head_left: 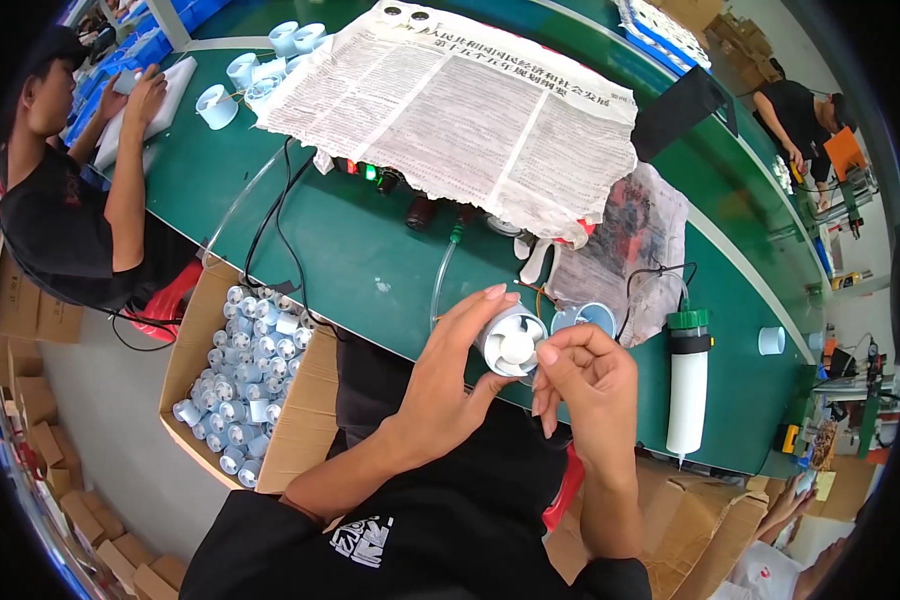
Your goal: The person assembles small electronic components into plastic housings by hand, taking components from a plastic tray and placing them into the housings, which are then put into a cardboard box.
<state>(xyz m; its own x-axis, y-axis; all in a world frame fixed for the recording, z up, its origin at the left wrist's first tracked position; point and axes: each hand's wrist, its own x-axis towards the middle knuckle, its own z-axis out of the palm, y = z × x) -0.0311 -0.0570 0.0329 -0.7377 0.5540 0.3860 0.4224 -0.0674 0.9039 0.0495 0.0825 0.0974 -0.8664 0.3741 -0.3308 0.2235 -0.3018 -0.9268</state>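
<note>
My left hand grips a small round fan with white blades in a pale housing, its face turned up. My right hand is closed in a pinch at the fan's right rim; whatever lies between its fingertips is too small to make out. Just beyond that hand, a light-blue plastic cup stands on the green table, partly covered by the fingers. To the right lies a white cartridge with a green cap, its thin nozzle toward me and a tube at its far end.
A newspaper sheet covers equipment with lit indicators. More blue cups stand at the far left. Left of me, a cardboard box holds many fan-fitted cups. Cables and a clear tube cross the table. One co-worker sits at left.
</note>
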